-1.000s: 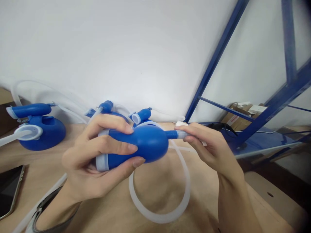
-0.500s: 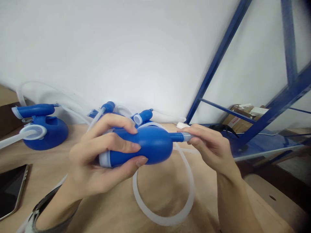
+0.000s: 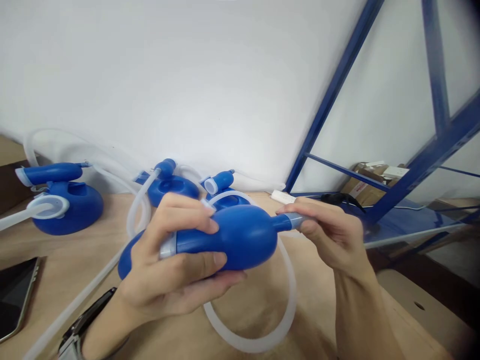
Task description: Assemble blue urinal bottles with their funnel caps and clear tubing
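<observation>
My left hand (image 3: 180, 265) is wrapped round a blue bulb-shaped plastic receptacle (image 3: 249, 235), held tilted above the table. A translucent collar rims the receptacle's left end, partly behind my fingers. At its right end a narrow blue nozzle runs into a translucent hose end (image 3: 293, 220), which my right hand (image 3: 326, 227) pinches between thumb and fingers. Below the receptacle, a whitish hose (image 3: 288, 300) loops over the tabletop. Part of another blue body (image 3: 126, 255) shows behind my left hand; most of it is hidden.
Several similar blue jugs stand along the wall, one with a white-rimmed mouth (image 3: 71, 207) at left. A phone (image 3: 17, 295) lies at the left edge. A white block (image 3: 282, 197) sits beyond my right hand. Blue shelving (image 3: 333, 100) and a cardboard box (image 3: 363, 187) are at right.
The receptacle has shifted slightly right and down and now tilts more. My left fingers have changed their hold, with the thumb side lower. The hose end stays pinched in my right hand.
</observation>
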A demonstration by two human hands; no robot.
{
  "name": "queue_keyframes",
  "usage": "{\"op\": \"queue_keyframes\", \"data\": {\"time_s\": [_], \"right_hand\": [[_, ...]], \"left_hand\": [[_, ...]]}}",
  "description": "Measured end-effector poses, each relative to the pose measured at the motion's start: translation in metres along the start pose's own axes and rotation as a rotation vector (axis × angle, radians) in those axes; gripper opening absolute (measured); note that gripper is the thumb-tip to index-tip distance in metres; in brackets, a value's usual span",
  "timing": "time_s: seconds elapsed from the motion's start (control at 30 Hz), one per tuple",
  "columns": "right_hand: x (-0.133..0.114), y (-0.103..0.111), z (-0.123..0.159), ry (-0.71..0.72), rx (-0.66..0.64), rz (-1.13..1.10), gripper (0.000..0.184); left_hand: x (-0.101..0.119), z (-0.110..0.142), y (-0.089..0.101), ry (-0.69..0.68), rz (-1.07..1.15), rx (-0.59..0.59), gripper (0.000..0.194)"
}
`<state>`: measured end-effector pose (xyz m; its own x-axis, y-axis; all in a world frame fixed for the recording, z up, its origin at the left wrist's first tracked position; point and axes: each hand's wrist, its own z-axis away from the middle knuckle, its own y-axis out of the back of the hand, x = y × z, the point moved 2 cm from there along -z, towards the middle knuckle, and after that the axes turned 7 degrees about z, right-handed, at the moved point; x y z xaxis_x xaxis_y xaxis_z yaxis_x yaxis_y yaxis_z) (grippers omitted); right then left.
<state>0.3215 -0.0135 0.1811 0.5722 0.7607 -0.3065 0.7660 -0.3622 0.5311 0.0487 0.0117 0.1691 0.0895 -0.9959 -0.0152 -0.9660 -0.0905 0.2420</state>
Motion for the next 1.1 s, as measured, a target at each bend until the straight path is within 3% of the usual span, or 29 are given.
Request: {"op": "queue_keyframes", "data": {"time_s": [0.17,0.27,0.37,0.5,0.73,0.9,1.0,1.03,1.1], "right_hand": [[-0.008,0.001,-0.004,-0.052,-0.002,-0.092,0.031],[-0.008,0.0,-0.004,-0.038,-0.02,-0.065,0.027],[-0.006,-0.002,-0.004,-0.026,-0.052,-0.019,0.024],[-0.003,-0.004,-0.006,-0.022,-0.052,0.001,0.024],[0.002,-0.014,-0.008,0.049,-0.034,0.121,0.027],[-0.003,-0.018,-0.015,0.066,-0.118,0.228,0.032],[-0.016,-0.012,-0.018,0.03,-0.01,0.291,0.05],[-0.021,-0.01,-0.018,0.005,0.077,0.266,0.045],[-0.027,-0.006,-0.017,-0.105,0.22,0.147,0.017]], "left_hand": [[0.006,0.002,-0.005,0.057,-0.041,0.026,0.028],[0.002,0.001,-0.007,0.03,-0.019,0.017,0.029],[-0.003,0.002,-0.009,0.086,0.042,-0.019,0.028],[-0.002,0.003,-0.012,0.23,0.1,0.005,0.026],[-0.003,-0.002,-0.009,0.596,0.177,0.023,0.02],[-0.009,-0.009,0.001,0.513,0.154,0.013,0.022],[-0.014,-0.013,0.015,0.456,0.099,0.063,0.021],[-0.016,-0.015,0.021,0.457,0.087,0.107,0.02],[-0.021,-0.015,0.033,0.51,0.07,0.227,0.019]]}}
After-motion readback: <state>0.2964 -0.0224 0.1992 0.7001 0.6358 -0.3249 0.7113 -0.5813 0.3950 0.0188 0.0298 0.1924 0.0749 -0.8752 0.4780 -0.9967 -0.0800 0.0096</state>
